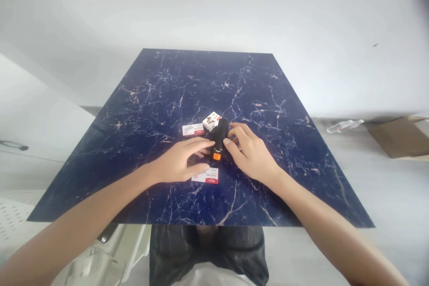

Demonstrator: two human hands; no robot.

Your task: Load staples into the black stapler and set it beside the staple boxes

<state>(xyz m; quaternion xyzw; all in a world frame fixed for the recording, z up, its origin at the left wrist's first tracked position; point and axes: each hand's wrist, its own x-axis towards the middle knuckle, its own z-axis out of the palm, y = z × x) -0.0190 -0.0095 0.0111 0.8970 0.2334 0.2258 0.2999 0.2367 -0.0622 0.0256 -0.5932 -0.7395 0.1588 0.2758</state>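
Observation:
A black stapler (220, 133) with an orange end lies lengthwise near the middle of the blue marbled table. From the left, my left hand (181, 158) reaches in with fingers stretched and thumb apart, its fingertips at the stapler's side. My right hand (251, 149) is on the other side, fingers loosely bent and thumb tip against or very near the stapler. Neither hand is wrapped around it. Just beyond are two small red-and-white staple boxes, one flat (193, 130) and one turned at an angle (211, 121). Another staple box (205, 175) lies under or beside my left thumb.
The dark blue table (201, 80) has its far edge near a white wall. On the floor to the right are a clear plastic bottle (344, 126) and a cardboard box (397, 136). A pale chair or stool (97, 268) stands below the table's near left edge.

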